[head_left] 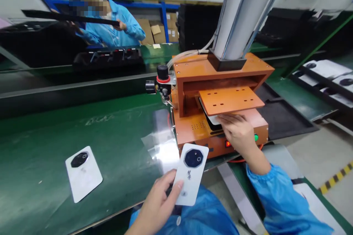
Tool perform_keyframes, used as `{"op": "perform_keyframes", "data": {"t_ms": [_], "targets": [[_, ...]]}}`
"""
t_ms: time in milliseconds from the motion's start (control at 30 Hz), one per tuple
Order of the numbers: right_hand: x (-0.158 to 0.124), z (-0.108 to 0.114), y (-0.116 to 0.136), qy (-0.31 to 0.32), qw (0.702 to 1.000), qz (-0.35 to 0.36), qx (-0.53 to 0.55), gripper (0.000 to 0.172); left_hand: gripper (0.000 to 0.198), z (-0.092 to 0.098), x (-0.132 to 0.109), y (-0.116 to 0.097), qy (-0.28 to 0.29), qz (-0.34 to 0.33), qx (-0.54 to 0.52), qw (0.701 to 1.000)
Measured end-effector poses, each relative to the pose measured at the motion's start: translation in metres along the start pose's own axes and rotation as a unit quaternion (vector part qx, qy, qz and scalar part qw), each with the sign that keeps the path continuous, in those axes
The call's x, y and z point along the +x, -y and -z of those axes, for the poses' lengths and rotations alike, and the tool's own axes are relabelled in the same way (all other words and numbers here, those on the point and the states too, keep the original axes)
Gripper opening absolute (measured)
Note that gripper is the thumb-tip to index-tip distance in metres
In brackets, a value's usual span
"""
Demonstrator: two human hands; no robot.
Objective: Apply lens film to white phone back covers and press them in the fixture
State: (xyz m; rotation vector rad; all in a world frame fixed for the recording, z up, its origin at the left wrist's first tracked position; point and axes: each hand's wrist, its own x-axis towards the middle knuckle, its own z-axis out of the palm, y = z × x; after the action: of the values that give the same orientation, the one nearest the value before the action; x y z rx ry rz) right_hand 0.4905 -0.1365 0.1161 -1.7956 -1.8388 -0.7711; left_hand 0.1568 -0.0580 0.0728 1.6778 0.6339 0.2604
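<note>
Green table [41,128] fills the left side. An orange machine [220,75] stands in the middle. The right hand [238,132] lies flat on a white cover [213,119] inside it, grip apart. Low in the middle, the left hand [158,200] has its grip clamped on a second cover [192,176].

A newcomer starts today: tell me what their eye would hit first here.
The orange press stands centre right, the right hand touching a white panel under its plate. Nearer, the left hand holds a white back cover; a second cover lies on the green belt at left.
</note>
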Motion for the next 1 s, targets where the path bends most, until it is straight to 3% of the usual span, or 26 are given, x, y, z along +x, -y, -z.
{"op": "perform_keyframes", "data": {"t_ms": [100,267,433,600,767,867,1000], "targets": [[0.003,0.003,-0.002,0.023,0.999,-0.02,0.019,0.026,0.03,-0.012,-0.012,0.018,-0.003,-0.044,0.073,0.996],[0.001,0.002,-0.001,0.064,0.994,-0.05,0.072,0.022,0.029,-0.028,-0.006,0.027,-0.026,-0.134,0.161,0.978],[0.004,0.002,-0.001,0.106,0.987,-0.073,0.097,0.024,0.022,-0.025,-0.003,0.025,0.003,-0.169,0.194,0.966],[0.012,0.011,-0.001,0.154,0.978,-0.079,0.113,0.026,0.021,-0.02,-0.002,0.022,-0.003,-0.193,0.204,0.96],[0.019,0.023,0.005,0.216,0.972,-0.078,0.055,0.027,0.019,-0.021,-0.002,0.029,-0.004,-0.2,0.219,0.955],[0.036,0.01,0.009,0.22,0.971,-0.09,0.01,0.026,0.018,-0.023,-0.001,0.033,0.003,-0.195,0.226,0.954],[0.071,-0.031,0.002,0.156,0.979,-0.124,0.035,0.034,0.018,-0.026,-0.002,0.03,0.002,-0.21,0.223,0.952]]}}
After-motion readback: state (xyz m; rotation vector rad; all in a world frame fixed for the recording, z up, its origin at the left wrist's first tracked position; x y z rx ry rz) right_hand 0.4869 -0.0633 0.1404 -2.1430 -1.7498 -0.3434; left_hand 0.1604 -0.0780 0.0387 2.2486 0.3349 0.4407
